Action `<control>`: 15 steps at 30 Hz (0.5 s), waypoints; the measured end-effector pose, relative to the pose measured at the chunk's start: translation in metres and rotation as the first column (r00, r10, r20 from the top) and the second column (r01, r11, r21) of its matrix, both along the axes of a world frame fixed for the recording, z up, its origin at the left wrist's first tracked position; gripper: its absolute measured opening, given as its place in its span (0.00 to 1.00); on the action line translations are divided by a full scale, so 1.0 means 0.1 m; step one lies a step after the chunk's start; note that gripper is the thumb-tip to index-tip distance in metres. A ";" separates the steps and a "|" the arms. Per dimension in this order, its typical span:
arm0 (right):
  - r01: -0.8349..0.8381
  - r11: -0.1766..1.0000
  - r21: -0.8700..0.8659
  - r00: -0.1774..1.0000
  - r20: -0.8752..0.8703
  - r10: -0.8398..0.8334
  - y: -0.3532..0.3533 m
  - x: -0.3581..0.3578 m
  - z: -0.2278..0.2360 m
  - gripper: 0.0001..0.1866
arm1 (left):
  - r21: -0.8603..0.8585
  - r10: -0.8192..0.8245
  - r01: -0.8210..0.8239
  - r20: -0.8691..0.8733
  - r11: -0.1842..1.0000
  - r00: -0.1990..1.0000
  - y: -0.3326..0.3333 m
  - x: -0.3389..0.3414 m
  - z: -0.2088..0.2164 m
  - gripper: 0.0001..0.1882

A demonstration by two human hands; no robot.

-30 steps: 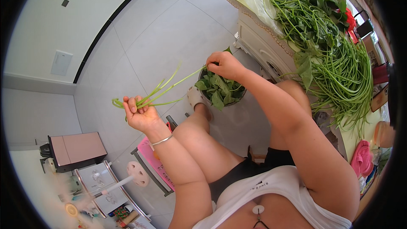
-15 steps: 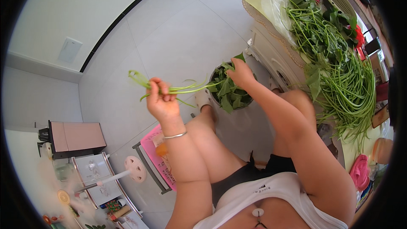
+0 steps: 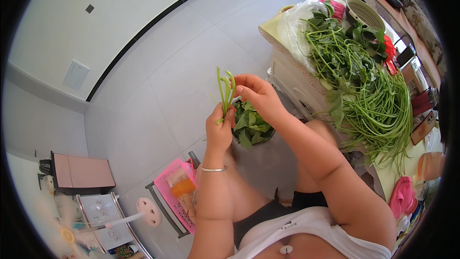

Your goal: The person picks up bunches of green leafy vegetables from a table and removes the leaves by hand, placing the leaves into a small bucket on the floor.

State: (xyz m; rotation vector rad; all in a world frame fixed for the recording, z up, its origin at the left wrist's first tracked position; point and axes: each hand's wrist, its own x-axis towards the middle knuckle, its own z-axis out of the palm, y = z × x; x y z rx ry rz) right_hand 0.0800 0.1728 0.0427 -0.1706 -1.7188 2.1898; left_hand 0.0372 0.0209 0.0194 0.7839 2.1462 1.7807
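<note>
My left hand (image 3: 220, 127) is closed around a small bunch of green vegetable stems (image 3: 225, 91), which stand up out of the fist. Close beside their upper ends is my right hand (image 3: 258, 96), its thumb and fingers pinched at the stems. Beneath my hands, a round container on the floor holds loose green leaves (image 3: 254, 127); my right hand and forearm cover part of it. To the right, a big heap of leafy greens (image 3: 340, 43) and long bare stems (image 3: 383, 110) lies on the table (image 3: 395, 168).
A clear plastic bag (image 3: 299, 31) and a green strainer basket (image 3: 365, 13) lie around the heap. A phone (image 3: 424, 128) and a pink cloth item (image 3: 403, 196) are along the table's right side. By my left leg stands a pink basket (image 3: 167, 187); a fan (image 3: 67, 235) is at lower left.
My right hand has come up from the leaf container to the stems. My left hand has moved right, and its stems have turned from lying sideways to upright. The whole view has shifted slightly.
</note>
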 end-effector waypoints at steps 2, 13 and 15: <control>-0.033 0.999 0.006 0.999 0.012 0.033 0.16 0.03 0.04 0.14 | -0.061 -0.006 0.003 -0.040 0.998 0.999 0.03 0.01 -0.03 0.06; 0.042 0.982 0.185 0.996 -0.084 -0.027 0.55 0.16 0.02 0.12 | -0.234 -0.016 -0.075 -0.365 0.969 0.931 0.19 0.05 -0.06 0.05; 0.083 0.949 0.303 0.995 -0.075 -0.063 0.57 0.17 0.02 0.10 | -0.251 -0.015 -0.090 -0.386 0.964 0.922 0.20 0.02 -0.11 0.04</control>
